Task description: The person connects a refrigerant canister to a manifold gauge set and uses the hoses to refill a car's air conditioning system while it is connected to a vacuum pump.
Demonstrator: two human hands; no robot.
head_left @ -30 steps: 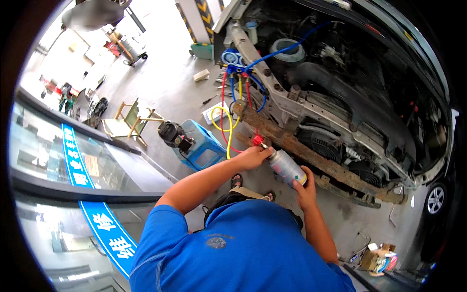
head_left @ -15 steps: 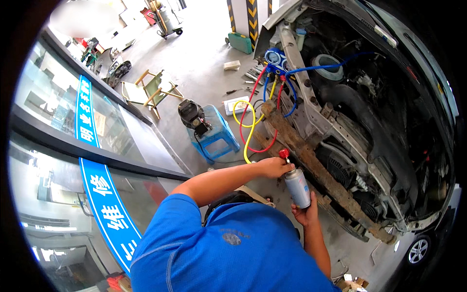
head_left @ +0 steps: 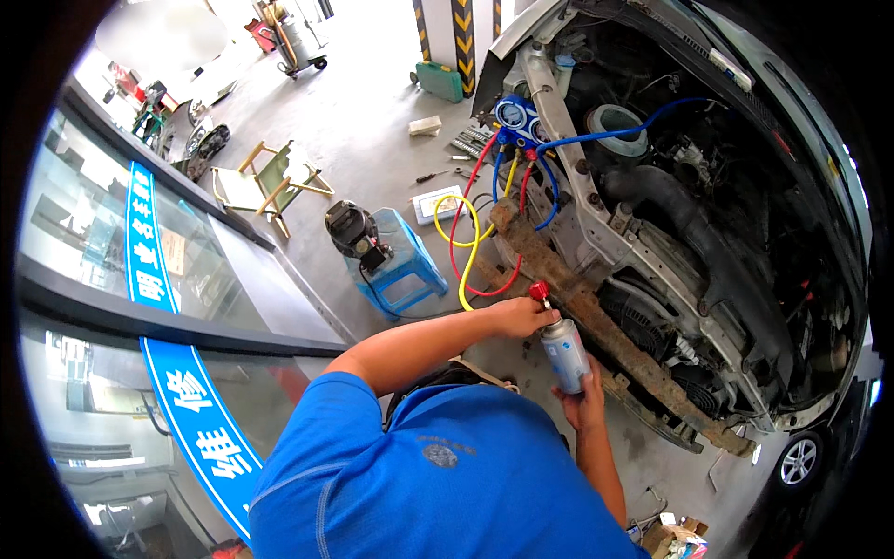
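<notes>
A silver aerosol-style can (head_left: 564,356) stands tilted between my hands, in front of the car's stripped front end. My left hand (head_left: 526,318) is closed at the can's top, on the can tap with a red knob (head_left: 539,291). The fingers there partly hide the tap. Lower down, my right hand (head_left: 584,402) grips the can near its base. A yellow hose (head_left: 468,275) loops from the blue manifold gauge set (head_left: 518,119) and passes out of sight behind my left forearm. Red and blue hoses also hang from the gauges.
The car's open engine bay (head_left: 670,186) and rusty bumper beam (head_left: 605,321) lie to the right. A blue stool (head_left: 410,261) carries a black pump (head_left: 352,228). Beyond are a folding chair (head_left: 275,186), a green case (head_left: 440,81) and floor tools. A glass front (head_left: 74,224) stands at left.
The can has turned, its blue label mark moving from the right side to the left. My right hand now sits further up its side. The whole view has shifted slightly.
</notes>
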